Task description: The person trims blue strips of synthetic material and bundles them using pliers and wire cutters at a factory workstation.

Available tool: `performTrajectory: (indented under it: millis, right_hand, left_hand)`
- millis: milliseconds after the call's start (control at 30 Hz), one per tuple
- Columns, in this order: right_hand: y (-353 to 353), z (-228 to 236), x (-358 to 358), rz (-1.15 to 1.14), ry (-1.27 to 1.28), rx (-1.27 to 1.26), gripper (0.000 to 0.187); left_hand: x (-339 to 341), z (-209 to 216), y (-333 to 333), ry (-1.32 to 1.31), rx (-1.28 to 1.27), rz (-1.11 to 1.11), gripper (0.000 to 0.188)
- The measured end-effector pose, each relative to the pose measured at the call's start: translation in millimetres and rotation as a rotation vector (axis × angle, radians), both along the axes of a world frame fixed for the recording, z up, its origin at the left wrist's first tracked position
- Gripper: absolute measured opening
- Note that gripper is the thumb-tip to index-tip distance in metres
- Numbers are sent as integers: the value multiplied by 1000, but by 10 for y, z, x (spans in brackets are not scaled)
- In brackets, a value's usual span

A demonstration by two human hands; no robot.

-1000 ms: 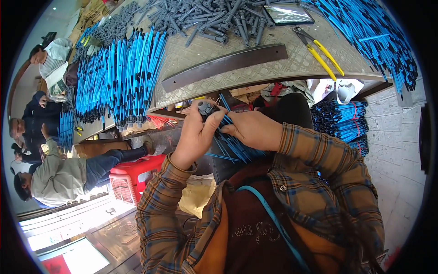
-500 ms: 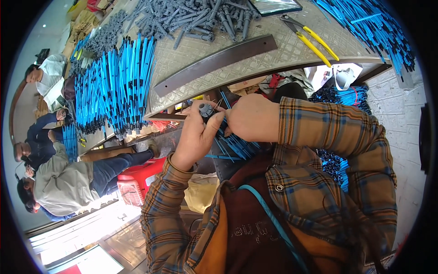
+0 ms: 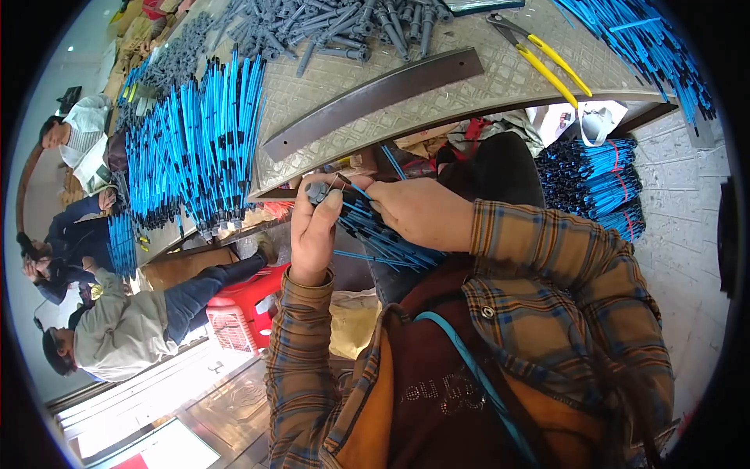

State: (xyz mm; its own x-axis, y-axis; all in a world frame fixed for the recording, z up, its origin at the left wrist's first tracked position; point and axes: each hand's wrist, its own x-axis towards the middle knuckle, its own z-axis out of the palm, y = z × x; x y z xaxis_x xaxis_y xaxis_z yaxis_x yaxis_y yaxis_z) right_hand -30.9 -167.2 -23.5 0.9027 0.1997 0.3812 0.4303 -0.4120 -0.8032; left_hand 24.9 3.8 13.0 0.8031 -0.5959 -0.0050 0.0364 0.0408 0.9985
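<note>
My left hand (image 3: 314,234) is closed around a grey ribbed plastic fitting (image 3: 316,192), whose round end shows above the fingers. Beside it my right hand (image 3: 422,213) pinches what looks like a thin blue tube with a black tip (image 3: 344,180), pointing toward the fitting. Fine wire-like strands show near the left thumb, too small to make out clearly. Below both hands, a loose bunch of blue tubes (image 3: 383,237) lies across my lap. The fingertips of my right hand are partly hidden.
On the table lie a brown metal bar (image 3: 375,103), yellow-handled pincers (image 3: 547,64), a heap of grey fittings (image 3: 336,31) and piles of blue tubes (image 3: 195,141). Tied blue bundles (image 3: 605,184) are stacked at the right. A red stool (image 3: 244,313) and several people are at the left.
Both hands have shifted a little left, and the right forearm is lower. The black-tipped tube now shows between the hands. More of the tied bundles is visible.
</note>
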Motion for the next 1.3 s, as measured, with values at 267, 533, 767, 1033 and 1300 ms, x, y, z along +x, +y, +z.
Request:
performTrajectory:
  millis: [267,533,767,1033,1300]
  right_hand:
    - [15,-113,-33,36,-123,-168,18]
    - [89,-67,-44,-11,-121,-108,21]
    - [77,-31,-25,21,-51,-69,18]
    - [21,-50,67,121,-47,-146,16]
    - [53,-26,-7,83,-186,-149,18]
  left_hand:
    - [9,-74,20,75,-149,-42,24]
    - [-31,-7,-63,22,-40,40,26]
    - [-54,-31,-33,51,-104,18,28]
    - [-67,-53,-58,67,-197,-33,31]
    - [-70,-86,-39,40,-180,-23,28]
